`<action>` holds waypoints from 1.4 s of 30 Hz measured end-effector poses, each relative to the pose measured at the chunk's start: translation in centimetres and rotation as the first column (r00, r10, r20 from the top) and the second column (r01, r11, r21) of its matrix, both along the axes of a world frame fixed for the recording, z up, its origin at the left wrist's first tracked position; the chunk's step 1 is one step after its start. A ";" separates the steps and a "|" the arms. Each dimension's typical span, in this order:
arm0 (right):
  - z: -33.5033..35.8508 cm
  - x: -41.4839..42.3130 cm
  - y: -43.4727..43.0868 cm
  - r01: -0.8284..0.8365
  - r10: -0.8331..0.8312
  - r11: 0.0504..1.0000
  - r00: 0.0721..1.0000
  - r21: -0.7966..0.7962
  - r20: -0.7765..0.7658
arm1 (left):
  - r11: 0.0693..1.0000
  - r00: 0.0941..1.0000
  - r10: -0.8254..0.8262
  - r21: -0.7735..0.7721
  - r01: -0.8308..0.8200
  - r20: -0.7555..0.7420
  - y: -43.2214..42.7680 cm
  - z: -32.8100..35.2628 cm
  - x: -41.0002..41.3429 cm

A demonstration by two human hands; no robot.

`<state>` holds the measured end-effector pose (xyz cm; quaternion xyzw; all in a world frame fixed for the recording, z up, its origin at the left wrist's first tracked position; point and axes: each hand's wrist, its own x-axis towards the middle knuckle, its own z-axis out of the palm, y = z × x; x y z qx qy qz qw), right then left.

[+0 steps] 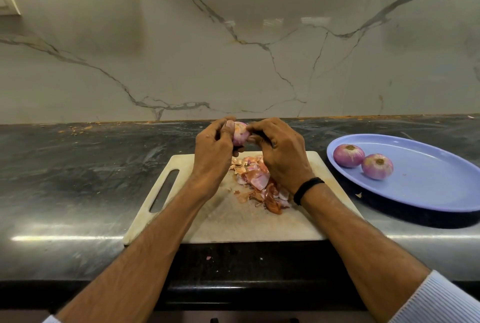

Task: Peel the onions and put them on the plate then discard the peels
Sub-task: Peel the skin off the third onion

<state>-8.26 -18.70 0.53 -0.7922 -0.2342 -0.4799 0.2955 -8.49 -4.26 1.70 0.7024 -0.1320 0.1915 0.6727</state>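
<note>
Onion (239,135) held aloft | left hand (211,146) fingers curled round it | right hand (280,151) fingers pinching its top

Three onions (239,135) (348,155) (377,166), two hands (213,146) (280,156), one plate (428,174), one board (233,224), one peel heap (259,182).

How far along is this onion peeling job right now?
Done: two peeled onions, one beside the other, lie on the blue plate. In hand: the left hand grips a third onion above the cutting board while the right hand picks at it. Left: putting that onion on the plate and discarding the peel pile from the board.
</note>
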 end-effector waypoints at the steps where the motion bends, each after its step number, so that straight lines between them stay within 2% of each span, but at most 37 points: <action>1: 0.0 0.0 0.0 -0.004 0.004 1.000 1.000 0.010 0.005 | 1.000 1.000 -0.001 -0.002 0.001 -0.002 0.0 0.0 0.0; 5: 0.0 0.2 -0.2 0.005 -0.006 0.999 1.000 0.034 0.020 | 0.997 0.997 -0.040 -0.072 0.035 -0.061 -0.1 0.0 0.1; 10: -0.2 0.3 0.0 0.016 -0.016 1.000 1.000 0.015 0.017 | 0.921 0.971 -0.077 -0.390 -0.019 -0.227 0.3 0.8 0.5; 12: -0.3 0.1 0.2 0.017 -0.017 1.000 1.000 0.007 0.006 | 0.900 0.969 -0.076 -0.434 -0.035 -0.236 0.4 0.8 0.5; 20: -0.1 0.2 0.0 0.151 -0.131 0.978 0.981 0.143 -0.142 | 0.905 0.966 -0.161 -0.420 0.062 -0.204 0.0 0.7 0.2; 25: -0.1 0.1 0.0 0.231 -0.194 0.958 0.959 0.170 -0.205 | 0.915 0.964 -0.184 -0.392 0.096 -0.193 -0.3 0.6 -0.2; 29: 0.1 0.4 -0.8 0.335 -0.253 0.917 0.907 0.216 -0.336 | 0.925 0.964 -0.186 -0.364 0.107 -0.189 0.0 0.4 -0.2; 33: 0.0 0.1 -0.5 0.280 -0.232 0.954 0.917 0.110 -0.323 | 0.959 0.951 -0.210 -0.238 0.155 -0.227 -0.2 0.4 0.8; 38: -0.2 0.0 -0.2 0.183 -0.165 0.982 0.954 0.050 -0.249 | 0.954 0.949 -0.257 -0.207 0.218 -0.184 -0.6 0.4 1.2; 42: -0.6 0.4 0.1 0.062 -0.060 0.998 0.974 0.004 -0.220 | 0.943 0.953 -0.268 -0.243 0.230 -0.138 -0.1 0.8 1.4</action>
